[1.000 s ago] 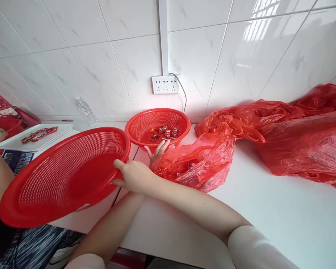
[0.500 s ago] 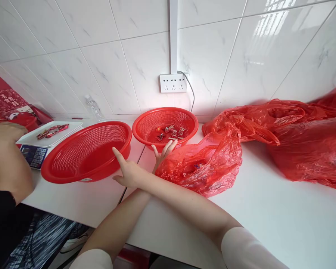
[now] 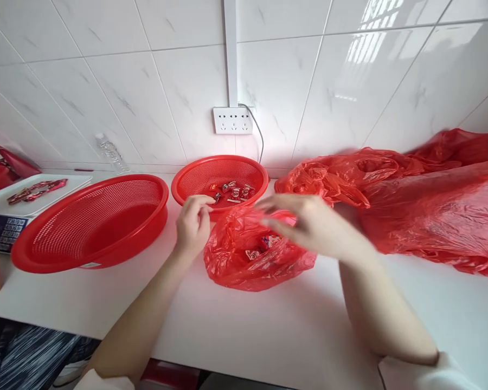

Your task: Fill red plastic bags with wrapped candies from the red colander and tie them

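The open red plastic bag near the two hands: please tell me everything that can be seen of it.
The bag looks like thin, shiny, crinkled, partly see-through red plastic. It sits slumped on the white table, mouth up, with a few wrapped pieces showing inside. The left hand is by its far left edge; the blurred right hand is over its right side. Whether either touches it is unclear.

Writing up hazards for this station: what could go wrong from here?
The thin red bag gapes; the right hand, at its mouth, might snag it and fold it over the wrapped sweets inside.
The left hand is close to the rear basket; a bump might shift it.
The left basket overlaps the scale in this view; contact, unconfirmed, could skew readings.
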The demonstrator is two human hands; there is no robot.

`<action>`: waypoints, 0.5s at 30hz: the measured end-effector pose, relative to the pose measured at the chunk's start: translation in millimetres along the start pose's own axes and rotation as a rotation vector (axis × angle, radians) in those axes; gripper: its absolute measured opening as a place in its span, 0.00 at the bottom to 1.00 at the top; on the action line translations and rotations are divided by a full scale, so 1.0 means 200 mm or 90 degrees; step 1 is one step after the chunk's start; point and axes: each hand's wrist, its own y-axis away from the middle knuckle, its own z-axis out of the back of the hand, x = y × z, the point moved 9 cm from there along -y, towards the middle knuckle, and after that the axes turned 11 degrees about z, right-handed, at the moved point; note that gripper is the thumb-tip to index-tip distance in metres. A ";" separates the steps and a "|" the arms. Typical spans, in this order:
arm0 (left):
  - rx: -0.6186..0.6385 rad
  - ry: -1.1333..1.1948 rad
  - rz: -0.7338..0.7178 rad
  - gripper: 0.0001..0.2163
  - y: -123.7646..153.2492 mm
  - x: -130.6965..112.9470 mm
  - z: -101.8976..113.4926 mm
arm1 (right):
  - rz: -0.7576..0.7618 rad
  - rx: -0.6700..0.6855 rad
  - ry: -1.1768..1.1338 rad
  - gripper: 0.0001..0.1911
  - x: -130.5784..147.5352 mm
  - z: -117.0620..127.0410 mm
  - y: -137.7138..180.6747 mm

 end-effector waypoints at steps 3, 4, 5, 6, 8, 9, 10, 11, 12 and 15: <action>0.059 -0.123 0.003 0.08 -0.01 -0.18 0.07 | -0.179 -0.127 0.164 0.16 -0.24 0.29 0.15; 0.140 -0.222 0.022 0.09 0.01 -0.22 0.03 | -0.242 -0.149 0.220 0.19 -0.32 0.34 0.19; 0.205 -0.351 0.059 0.11 0.04 -0.23 0.00 | -0.305 -0.157 0.270 0.22 -0.38 0.37 0.22; 0.256 -0.466 0.101 0.16 0.07 -0.22 -0.01 | -0.360 -0.152 0.310 0.26 -0.44 0.38 0.25; 0.334 -0.613 0.181 0.23 0.14 -0.16 -0.04 | -0.444 -0.120 0.363 0.31 -0.52 0.36 0.27; 0.367 -0.645 0.204 0.25 0.17 -0.13 -0.07 | -0.474 -0.095 0.375 0.32 -0.55 0.34 0.28; 0.400 -0.656 0.214 0.24 0.19 -0.10 -0.10 | -0.496 -0.062 0.378 0.31 -0.58 0.32 0.28; 0.431 -0.655 0.211 0.22 0.20 -0.07 -0.14 | -0.510 -0.021 0.376 0.29 -0.59 0.30 0.29; 0.457 -0.654 0.204 0.20 0.21 -0.04 -0.18 | -0.516 0.023 0.363 0.25 -0.60 0.27 0.29; 0.515 -0.669 0.202 0.15 0.23 0.05 -0.25 | -0.497 0.102 0.281 0.12 -0.58 0.26 0.34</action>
